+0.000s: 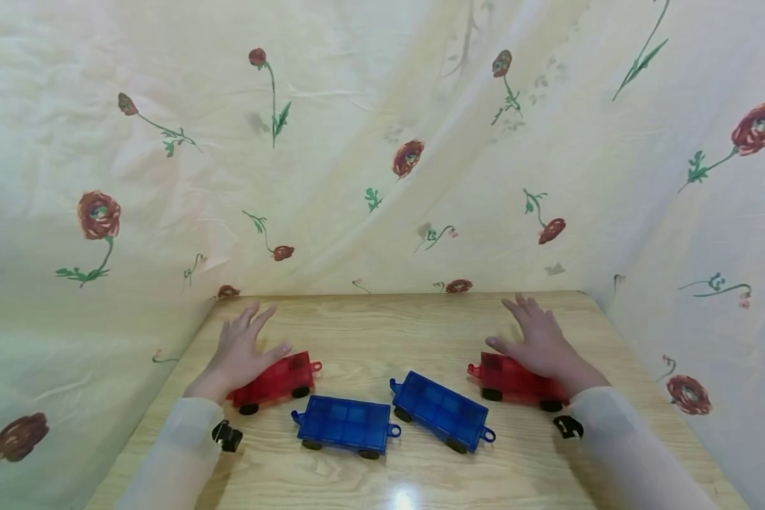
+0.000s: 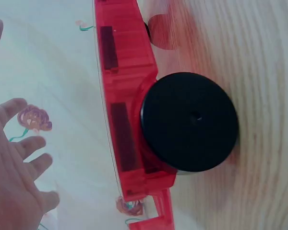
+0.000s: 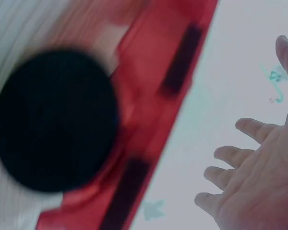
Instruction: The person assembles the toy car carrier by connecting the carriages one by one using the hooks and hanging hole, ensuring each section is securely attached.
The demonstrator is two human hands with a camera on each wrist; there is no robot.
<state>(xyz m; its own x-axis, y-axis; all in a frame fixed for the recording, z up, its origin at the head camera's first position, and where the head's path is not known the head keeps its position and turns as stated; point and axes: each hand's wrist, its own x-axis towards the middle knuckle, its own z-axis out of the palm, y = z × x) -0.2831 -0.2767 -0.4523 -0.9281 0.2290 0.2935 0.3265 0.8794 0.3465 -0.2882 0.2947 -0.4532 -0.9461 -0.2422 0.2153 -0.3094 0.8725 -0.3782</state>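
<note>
Four flat toy cars with black wheels stand on a wooden table [image 1: 382,326]. My left hand [image 1: 255,338] is spread open over the rear of the left red car [image 1: 283,377]. My right hand [image 1: 525,331] is spread open over the right red car [image 1: 516,382]. Two blue cars [image 1: 347,423] [image 1: 440,409] sit between them, nearer to me. In the left wrist view the red car [image 2: 127,96] and its wheel [image 2: 189,122] fill the frame, and the left hand [image 2: 14,163] is apart from it. In the right wrist view, the right hand [image 3: 254,177] is also clear of its blurred red car [image 3: 168,96].
A cream cloth with red flowers [image 1: 382,142] hangs behind and on both sides of the table. A small black device sits by each sleeve, one on the left [image 1: 227,435] and one on the right [image 1: 569,426]. The table's back edge runs just beyond the fingertips.
</note>
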